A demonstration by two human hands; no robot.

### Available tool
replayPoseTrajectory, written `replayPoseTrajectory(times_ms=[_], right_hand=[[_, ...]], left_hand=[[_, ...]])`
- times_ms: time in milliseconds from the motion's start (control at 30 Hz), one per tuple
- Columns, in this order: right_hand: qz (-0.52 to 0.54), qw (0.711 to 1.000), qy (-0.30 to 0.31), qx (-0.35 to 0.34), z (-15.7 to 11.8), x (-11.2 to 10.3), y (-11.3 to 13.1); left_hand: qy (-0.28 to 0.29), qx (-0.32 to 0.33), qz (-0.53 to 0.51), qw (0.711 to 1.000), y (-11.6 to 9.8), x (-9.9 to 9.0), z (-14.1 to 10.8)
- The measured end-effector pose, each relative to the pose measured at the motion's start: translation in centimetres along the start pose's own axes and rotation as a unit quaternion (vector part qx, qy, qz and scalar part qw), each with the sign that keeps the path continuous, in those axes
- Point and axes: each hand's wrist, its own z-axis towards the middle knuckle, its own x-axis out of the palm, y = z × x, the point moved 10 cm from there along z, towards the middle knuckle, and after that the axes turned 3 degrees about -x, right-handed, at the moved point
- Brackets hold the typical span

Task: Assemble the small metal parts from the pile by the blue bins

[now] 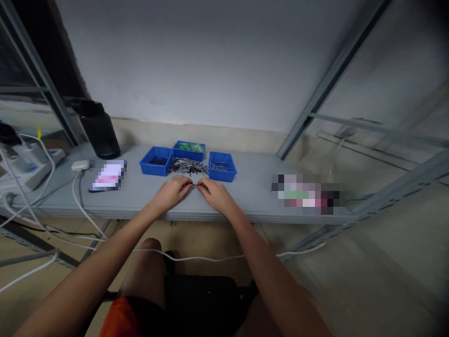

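Observation:
My left hand (174,191) and my right hand (213,191) meet just above the table's front half. Both are closed in a pinch, fingertips nearly touching, on a small thin dark rod (195,185) that bridges the gap. Most of it is hidden by the fingers. Right behind them lies a loose pile of slim metal rods (189,165), several with black ends. Around the pile stand three blue bins: a left bin (150,170) with dark small pieces, a back bin (178,152) with green and clear contents, and a right bin (224,176) with a few metal rods.
On the grey tabletop (252,187), a black bottle (101,131) stands left, near a lit phone (108,175) and a white charger (80,165). White cables run to a power strip (31,171). A blurred-out object (305,193) lies right. Metal posts flank the table.

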Motion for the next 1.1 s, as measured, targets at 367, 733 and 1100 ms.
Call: replayPoseTrajectory(times_ms=[367, 733, 1100], right_hand=[[0.005, 1.0, 0.008, -0.012, 0.0, 0.1, 0.3], [0.019, 1.0, 0.001, -0.007, 0.0, -0.1, 0.2], [0.016, 1.0, -0.004, -0.01, 0.0, -0.2, 0.4]], left_hand=[[-0.014, 0.033, -0.027, 0.999, -1.0, -0.6, -0.2], [-0.032, 0.009, -0.047, 0.998, -0.4, -1.0, -0.1], [-0.023, 0.007, -0.044, 0.999, -0.6, -0.9, -0.2]])
